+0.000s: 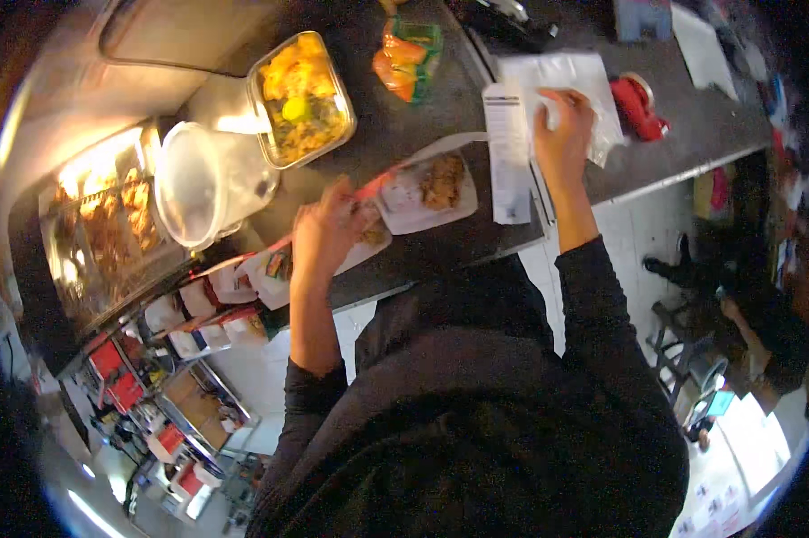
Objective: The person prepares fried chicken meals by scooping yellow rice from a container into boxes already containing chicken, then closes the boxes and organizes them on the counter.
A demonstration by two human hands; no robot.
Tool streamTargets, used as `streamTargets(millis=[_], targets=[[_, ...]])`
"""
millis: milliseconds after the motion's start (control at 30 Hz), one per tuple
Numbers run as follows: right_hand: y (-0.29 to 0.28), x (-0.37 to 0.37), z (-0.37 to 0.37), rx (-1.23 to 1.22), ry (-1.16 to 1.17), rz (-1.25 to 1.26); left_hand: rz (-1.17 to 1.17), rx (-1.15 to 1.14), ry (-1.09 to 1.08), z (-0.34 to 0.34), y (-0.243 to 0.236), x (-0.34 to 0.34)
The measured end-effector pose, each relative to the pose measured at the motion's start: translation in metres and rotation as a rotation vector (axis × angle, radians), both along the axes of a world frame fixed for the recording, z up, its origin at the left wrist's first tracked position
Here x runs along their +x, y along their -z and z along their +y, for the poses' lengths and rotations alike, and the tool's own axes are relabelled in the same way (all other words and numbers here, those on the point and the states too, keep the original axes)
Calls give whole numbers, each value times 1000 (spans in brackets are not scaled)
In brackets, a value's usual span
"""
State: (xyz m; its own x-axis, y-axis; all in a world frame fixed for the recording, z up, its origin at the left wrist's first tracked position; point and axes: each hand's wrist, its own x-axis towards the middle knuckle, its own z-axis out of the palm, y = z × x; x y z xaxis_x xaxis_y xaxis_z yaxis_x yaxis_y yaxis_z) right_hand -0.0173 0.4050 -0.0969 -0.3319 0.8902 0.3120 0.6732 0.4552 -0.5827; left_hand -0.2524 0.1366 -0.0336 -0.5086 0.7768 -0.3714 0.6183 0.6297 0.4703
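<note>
The left hand has its grip closed on a paper food tray at the tabletop edge; it may tip off. The right hand's grip pinches white paper; another tray of fried food lies between them.

I see a dark, matt bench, a glossy metal tray, a clear, smooth plastic tub, thin white paper and a matt white cardboard box.
</note>
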Motion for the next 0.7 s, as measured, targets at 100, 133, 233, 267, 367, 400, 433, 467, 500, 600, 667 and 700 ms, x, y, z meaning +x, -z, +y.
streamTargets(millis=[100, 133, 233, 267, 367, 400, 433, 467, 500, 600, 667, 700], targets=[[-29, -109, -6, -151, -491, 229, -291, 24, 175, -9, 6, 0], [-38, -146, -17, -215, -560, 61, -111, 101, 234, -18, 22, 4], [-4, -244, -45, -126, -795, -217, 128, 194, 303, -33, 46, 18], [4, -273, -57, -273, -788, -440, 102, 293, 292, -36, 50, 17], [40, -323, -90, -304, -692, -585, -332, 535, 109, -37, 53, -1], [50, -330, -96, -332, -634, -628, -396, 495, 54, -40, 48, -7], [46, -334, -111, -276, -580, -558, -387, 509, 41, -45, 50, -19], [35, -339, -123, -291, -560, -631, -680, 534, -165, -51, 51, -29], [22, -346, -128, -308, -534, -704, -973, 548, -369, -55, 53, -40], [66, -343, -110, -104, -509, -785, -1348, 638, -644, -42, 26, -84], [64, -349, -116, -137, -498, -708, -1626, 718, -971, -47, 50, -113], [62, -350, -119, -175, -489, -626, -1792, 670, -1089, -46, 65, -128]])
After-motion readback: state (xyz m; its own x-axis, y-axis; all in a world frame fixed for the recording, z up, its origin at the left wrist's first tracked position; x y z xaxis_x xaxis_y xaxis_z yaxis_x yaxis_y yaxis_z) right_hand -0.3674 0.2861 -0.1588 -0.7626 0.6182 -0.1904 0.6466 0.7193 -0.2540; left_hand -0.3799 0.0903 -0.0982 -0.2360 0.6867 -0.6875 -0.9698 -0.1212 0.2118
